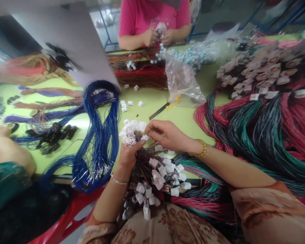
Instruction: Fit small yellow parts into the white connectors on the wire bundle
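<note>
My left hand [128, 154] is wrapped round a bundle of thin dark wires, from whose top a cluster of white plug connectors [129, 130] sticks up. Close against that cluster, my right hand [166, 134] has thumb and fingers pinched together beside a small white connector [144, 137]. What lies between those fingertips is too small to make out. Below my hands, more white connectors on wires [159, 174] hang over the table edge towards my lap.
Blue wire hanks [91, 135] and black connectors [53, 137] lie left. Red, black and green wire bundles [251, 122] fill the right. Ahead are a dark blade [159, 111], loose white connectors [130, 103] and a plastic bag [184, 79]. A co-worker [155, 20] sits opposite; another person's arm [10, 149] is left.
</note>
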`<move>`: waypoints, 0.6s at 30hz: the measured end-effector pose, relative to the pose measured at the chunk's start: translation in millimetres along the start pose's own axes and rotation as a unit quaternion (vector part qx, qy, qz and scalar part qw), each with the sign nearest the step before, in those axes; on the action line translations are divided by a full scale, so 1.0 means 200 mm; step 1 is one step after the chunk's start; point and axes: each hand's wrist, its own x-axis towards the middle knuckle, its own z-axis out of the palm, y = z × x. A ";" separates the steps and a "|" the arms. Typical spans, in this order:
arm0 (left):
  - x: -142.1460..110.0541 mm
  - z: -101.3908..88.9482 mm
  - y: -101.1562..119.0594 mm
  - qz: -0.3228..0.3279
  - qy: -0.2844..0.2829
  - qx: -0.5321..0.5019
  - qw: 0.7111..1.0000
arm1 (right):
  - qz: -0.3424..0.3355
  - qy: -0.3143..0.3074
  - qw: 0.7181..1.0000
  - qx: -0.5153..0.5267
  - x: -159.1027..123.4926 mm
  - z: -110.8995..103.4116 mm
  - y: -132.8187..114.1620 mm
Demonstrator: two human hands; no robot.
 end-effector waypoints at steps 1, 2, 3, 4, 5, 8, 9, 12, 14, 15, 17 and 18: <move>0.00 0.00 0.00 0.001 0.001 -0.001 1.000 | -0.015 0.005 1.000 -0.010 0.00 0.00 0.00; 0.00 0.00 0.00 0.002 0.000 -0.001 1.000 | -0.030 0.012 0.999 -0.021 0.00 0.01 0.00; 0.00 0.00 0.00 0.004 -0.001 -0.002 1.000 | -0.046 0.019 0.998 -0.032 0.00 0.01 0.00; 0.00 0.01 0.00 0.007 -0.002 -0.003 1.000 | -0.060 0.027 0.997 -0.041 0.00 0.01 0.01; -0.01 0.01 0.01 0.012 -0.003 -0.003 1.000 | -0.069 0.033 0.996 -0.048 0.00 0.02 0.01; -0.01 0.00 0.01 0.022 0.001 0.007 1.000 | -0.072 0.045 0.995 -0.048 0.00 0.03 0.02; -0.01 0.00 0.01 0.022 0.003 0.013 1.000 | -0.066 0.047 0.996 -0.041 0.00 0.03 0.02; -0.01 0.00 0.01 0.018 0.008 0.033 0.999 | -0.044 0.050 0.997 -0.023 -0.01 0.04 0.01; -0.01 -0.01 0.00 0.016 0.010 0.044 0.999 | -0.046 0.048 0.998 -0.024 -0.01 0.04 0.00; -0.01 -0.01 0.00 0.017 0.011 0.049 0.999 | -0.052 0.048 0.997 -0.032 -0.01 0.04 0.00; -0.01 -0.01 0.00 0.021 0.015 0.054 0.998 | -0.068 0.045 0.995 -0.056 -0.02 0.03 0.00; -0.01 0.00 0.00 0.025 0.016 0.055 0.998 | -0.074 0.043 0.994 -0.070 -0.02 0.03 -0.01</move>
